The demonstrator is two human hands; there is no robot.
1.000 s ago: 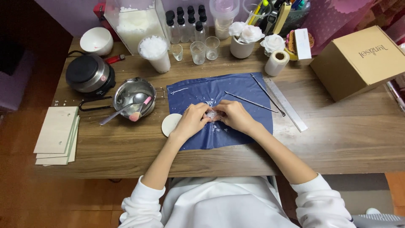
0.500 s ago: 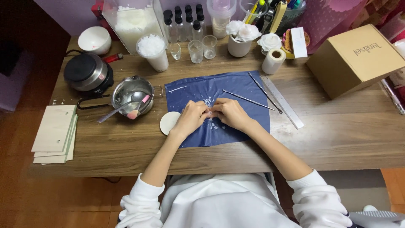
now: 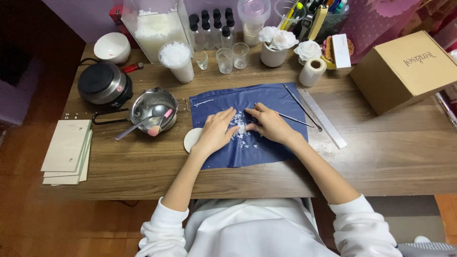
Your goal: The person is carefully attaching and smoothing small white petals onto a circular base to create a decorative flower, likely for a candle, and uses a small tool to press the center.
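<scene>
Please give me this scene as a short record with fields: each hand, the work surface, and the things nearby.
left hand: flat on blue cloth, beside white flakes
right hand: fingertips at the flakes
surface: wooden table
left of cloth: steel pot with spoon and pink brush, small hotplate
right of cloth: metal ruler, cardboard box

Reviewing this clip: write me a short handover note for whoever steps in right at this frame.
Left hand: open, flat on the blue cloth, fingers at the white flakes.
Right hand: open, fingers touching the same flake pile from the other side.
Done: flakes gathered into a small heap mid-cloth.
Left: some loose flakes lie scattered just below the heap. Metal rods and ruler lie untouched beside the right hand.
</scene>
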